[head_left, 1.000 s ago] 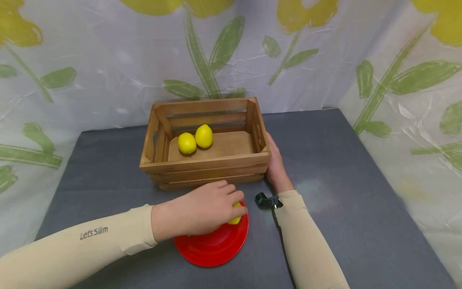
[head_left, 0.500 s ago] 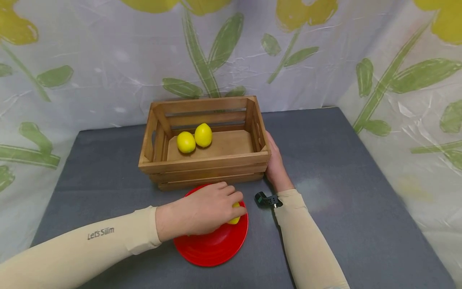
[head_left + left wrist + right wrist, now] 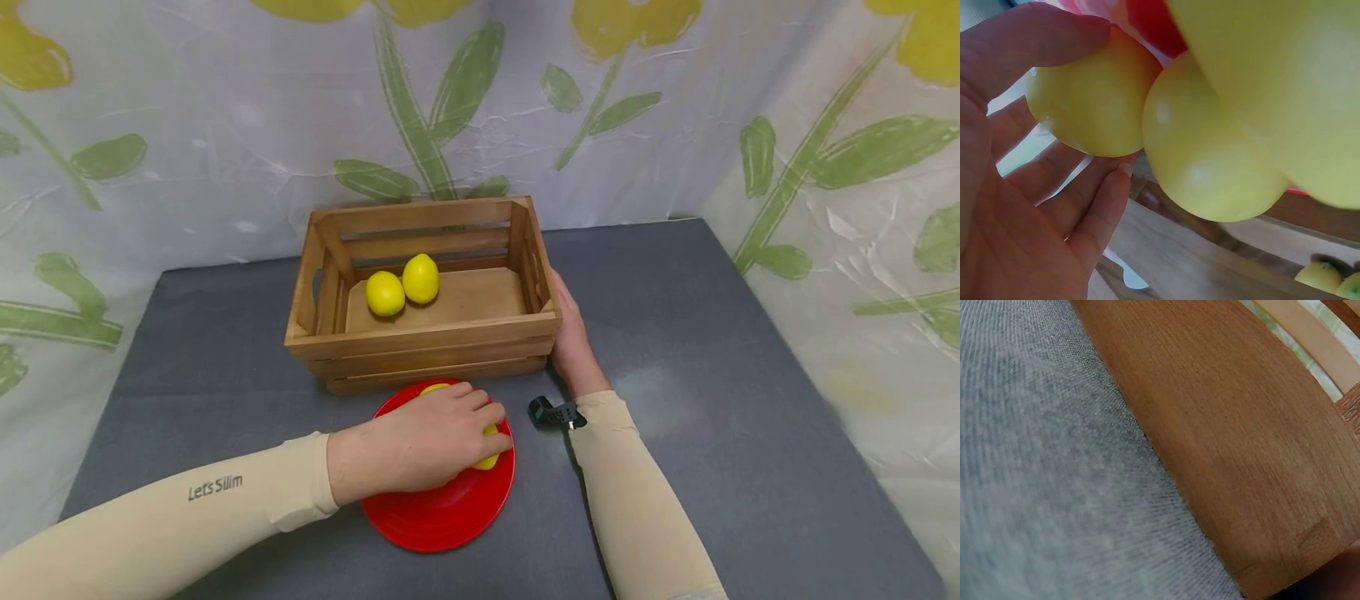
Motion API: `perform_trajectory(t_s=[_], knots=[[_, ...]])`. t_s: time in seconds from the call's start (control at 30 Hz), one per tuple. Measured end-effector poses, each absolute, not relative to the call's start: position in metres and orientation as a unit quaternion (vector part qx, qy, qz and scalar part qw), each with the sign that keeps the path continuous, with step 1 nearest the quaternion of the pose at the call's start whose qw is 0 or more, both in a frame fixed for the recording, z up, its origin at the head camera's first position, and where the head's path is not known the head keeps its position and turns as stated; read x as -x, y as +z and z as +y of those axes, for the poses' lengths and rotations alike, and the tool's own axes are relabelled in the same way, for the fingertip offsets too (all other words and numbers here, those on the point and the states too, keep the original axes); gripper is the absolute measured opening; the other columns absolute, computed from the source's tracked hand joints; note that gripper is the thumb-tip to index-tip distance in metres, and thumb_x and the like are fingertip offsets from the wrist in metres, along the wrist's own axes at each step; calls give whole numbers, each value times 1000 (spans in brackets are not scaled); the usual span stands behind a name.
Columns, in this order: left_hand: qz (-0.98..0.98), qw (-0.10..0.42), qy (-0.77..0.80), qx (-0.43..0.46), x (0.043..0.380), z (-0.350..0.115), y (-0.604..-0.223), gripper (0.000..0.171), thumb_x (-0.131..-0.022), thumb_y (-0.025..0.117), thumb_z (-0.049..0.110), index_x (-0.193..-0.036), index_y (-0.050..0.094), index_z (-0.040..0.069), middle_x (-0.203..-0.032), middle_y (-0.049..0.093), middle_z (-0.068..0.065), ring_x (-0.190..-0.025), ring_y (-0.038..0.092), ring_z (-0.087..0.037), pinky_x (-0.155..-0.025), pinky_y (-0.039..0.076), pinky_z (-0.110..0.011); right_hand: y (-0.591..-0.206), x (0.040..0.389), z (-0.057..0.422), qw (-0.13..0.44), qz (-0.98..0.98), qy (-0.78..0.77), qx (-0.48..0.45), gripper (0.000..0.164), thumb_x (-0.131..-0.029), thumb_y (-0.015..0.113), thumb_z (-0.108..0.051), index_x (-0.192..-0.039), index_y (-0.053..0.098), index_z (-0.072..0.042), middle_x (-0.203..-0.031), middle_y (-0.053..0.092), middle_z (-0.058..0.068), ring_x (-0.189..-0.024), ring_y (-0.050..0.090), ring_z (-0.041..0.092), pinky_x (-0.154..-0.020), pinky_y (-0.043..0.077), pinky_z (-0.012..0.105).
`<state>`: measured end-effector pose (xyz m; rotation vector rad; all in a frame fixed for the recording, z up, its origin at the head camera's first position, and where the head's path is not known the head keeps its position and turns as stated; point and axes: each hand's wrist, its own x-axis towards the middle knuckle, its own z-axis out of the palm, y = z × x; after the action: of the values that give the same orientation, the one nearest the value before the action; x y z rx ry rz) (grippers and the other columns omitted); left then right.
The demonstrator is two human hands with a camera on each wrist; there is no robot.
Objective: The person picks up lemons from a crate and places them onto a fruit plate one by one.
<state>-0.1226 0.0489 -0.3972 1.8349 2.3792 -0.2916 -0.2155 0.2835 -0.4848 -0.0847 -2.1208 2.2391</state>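
In the head view my left hand (image 3: 423, 442) reaches over a red plate (image 3: 442, 533) and grips a lemon (image 3: 489, 454). The left wrist view shows my thumb on top of this lemon (image 3: 1091, 97) and fingers beneath and beside it. Touching it is a second lemon (image 3: 1210, 150), with a larger-looking third (image 3: 1297, 87) beyond. My right hand (image 3: 576, 346) rests against the right end of a slatted wooden crate (image 3: 427, 340); its fingertips are hidden. The crate's wood (image 3: 1222, 425) fills much of the right wrist view. Two lemons (image 3: 386, 294) lie inside the crate, towards its left.
Dark grey cloth (image 3: 712, 417) covers the table. A light curtain (image 3: 247, 125) printed with yellow flowers hangs behind and at both sides. The plate sits close in front of the crate. A black strap (image 3: 553, 413) is at my right wrist.
My left hand has shifted very slightly over the plate, exposing more yellow at the plate's far edge. My right hand stays at the crate, and the view has tilted slightly.
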Motion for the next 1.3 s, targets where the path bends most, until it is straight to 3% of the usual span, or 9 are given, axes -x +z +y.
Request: perform_trajectory(t_s=[0.3,0.8,1.13,1.3], knots=[[787,56,-95,-607,122,47,-399,61,-85,92,32,-142,68,26,-136,68,-1,-122,64,-20,-115,52,-40,-485,218,283,33,-691,722,18,55,-117,32,-45,-168,38,-26,-175,36,0,-162,32,23,-135,23,54],[792,50,-89,-601,123,43,-399,63,-84,92,32,-142,67,27,-135,69,0,-121,65,-19,-112,53,-39,-487,222,281,38,-687,726,13,54,-118,31,-43,-168,39,-26,-175,36,0,-162,32,23,-135,23,54],[798,94,-72,-591,124,43,-395,73,-82,93,35,-149,63,27,-141,68,1,-126,64,-19,-113,53,-40,-488,219,283,29,-684,728,23,53,-118,32,-42,-168,39,-28,-176,35,-1,-163,31,22,-134,23,53],[800,86,-68,-590,125,43,-390,66,-86,90,31,-147,65,26,-139,68,1,-124,64,-19,-111,54,-38,-489,218,285,29,-679,734,22,53,-118,33,-42,-169,39,-28,-176,34,-1,-163,31,23,-134,24,53]])
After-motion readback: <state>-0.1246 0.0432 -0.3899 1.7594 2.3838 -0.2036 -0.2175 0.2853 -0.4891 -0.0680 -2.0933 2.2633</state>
